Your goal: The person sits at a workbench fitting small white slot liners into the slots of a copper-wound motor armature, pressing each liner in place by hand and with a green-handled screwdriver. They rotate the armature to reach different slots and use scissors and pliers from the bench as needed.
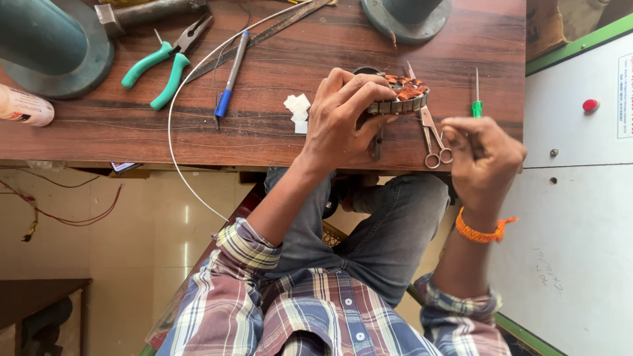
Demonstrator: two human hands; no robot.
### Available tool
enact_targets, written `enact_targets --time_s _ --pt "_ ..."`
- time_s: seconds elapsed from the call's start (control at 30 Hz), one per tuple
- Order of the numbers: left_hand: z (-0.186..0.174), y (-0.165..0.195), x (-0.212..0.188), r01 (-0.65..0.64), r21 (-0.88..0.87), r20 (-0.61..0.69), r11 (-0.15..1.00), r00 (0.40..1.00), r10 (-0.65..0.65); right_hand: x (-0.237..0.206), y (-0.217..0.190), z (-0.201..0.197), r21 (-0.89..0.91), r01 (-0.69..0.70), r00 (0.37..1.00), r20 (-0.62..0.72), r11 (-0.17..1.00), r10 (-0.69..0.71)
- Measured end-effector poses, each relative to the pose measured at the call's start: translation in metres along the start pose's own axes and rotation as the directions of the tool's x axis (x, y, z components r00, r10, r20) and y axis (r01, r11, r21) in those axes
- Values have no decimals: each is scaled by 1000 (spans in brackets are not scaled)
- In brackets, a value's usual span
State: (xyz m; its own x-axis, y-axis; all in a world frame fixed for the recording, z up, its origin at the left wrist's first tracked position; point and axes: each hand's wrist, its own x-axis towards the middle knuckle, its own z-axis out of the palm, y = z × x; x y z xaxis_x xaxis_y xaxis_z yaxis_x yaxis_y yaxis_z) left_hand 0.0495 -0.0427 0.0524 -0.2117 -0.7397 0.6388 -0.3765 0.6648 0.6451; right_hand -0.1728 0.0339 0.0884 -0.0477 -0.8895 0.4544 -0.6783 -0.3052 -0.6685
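Here the left hand (343,118) clamps one copper-wound stator (401,95) on the wooden surface (277,132), the right hand (483,161) at four o'clock pinches one green-handled screwdriver (477,99), one pair of scissors (432,135) between both hands.

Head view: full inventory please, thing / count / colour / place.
Stator core: 1, metal ring with copper windings, bench edge, gripped by left hand.
Scissors: 1, steel, right of the stator.
Screwdriver: 1, green handle, above right hand.
Pliers: 1, teal grips, upper left.
Pen: 1, blue and grey, beside pliers.
Hammer: 1, metal head, top left.
Wire: 1, pale, curving off the bench.
Paper bits: few, white, left of left hand.
Bottle: 1, white, far left.
Round bases: 2, teal-grey, top corners.
Bench: 1, dark wood.
Left hand: on stator.
Right hand: orange wristband; what it holds is hidden.
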Motion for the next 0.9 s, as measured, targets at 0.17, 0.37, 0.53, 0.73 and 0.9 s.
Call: enact_targets --time_s 0.17,0.37,0.53,0.73,0.9 --pt "2 1 -3 7 3 -21 1000 1000 -7 32 -21 3 -84 173 983 78 981 -167" --pt "1 1 -2 1 5 -27 1000 1000 -1 69 -12 26 -60 242 969 74 969 -237" --pt "-10 9 4 -2 -20 -30 1000 1000 2 85 -5 44 -12 263 961 92 965 -261" --pt "2 8 39 513 -151 206 845 852 -481 94 5 58 8 250 968 33 968 -250" --pt "13 -11 53 351 -237 194 906 931 -309 85 6 56 -88 238 967 -66 967 -244"
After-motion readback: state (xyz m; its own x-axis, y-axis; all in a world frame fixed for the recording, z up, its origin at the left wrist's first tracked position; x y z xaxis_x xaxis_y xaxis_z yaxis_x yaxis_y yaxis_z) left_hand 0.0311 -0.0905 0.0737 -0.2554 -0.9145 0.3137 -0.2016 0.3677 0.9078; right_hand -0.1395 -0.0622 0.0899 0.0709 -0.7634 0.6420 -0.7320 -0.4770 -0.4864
